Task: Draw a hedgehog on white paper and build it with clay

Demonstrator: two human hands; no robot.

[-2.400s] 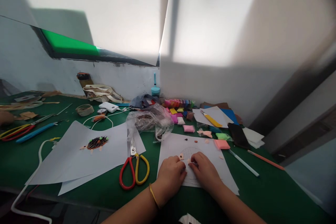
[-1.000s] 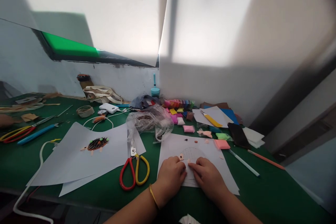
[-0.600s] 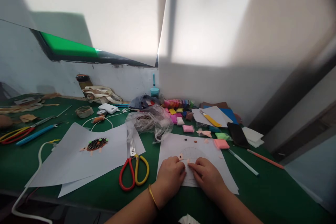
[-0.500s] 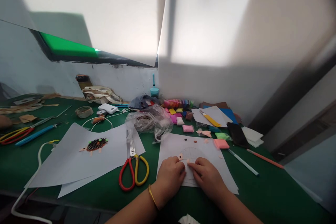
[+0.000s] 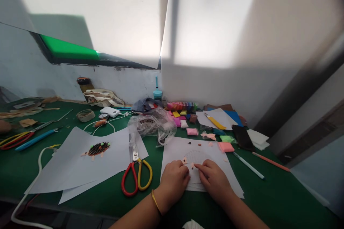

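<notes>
A white sheet of paper lies before me with a faint rounded outline drawn on it. A peach clay piece with a dark dot sits at the outline's left end. My left hand rests on the sheet just below that piece, fingers curled in; whatever they may hold is hidden. My right hand has its index finger stretched out, the tip at a small peach clay bit under the outline. Its thumb is apart from that finger. Small dark and brown clay bits lie higher on the sheet.
Red-and-yellow-handled scissors lie left of my sheet. Further left, a finished-looking clay hedgehog rests on other paper. Behind are a plastic bag, clay packs and a yellow cutter. A marker lies right.
My right thumb and index finger have parted; the index finger now points at the small peach bit, which shows more plainly. My left hand has hardly moved.
</notes>
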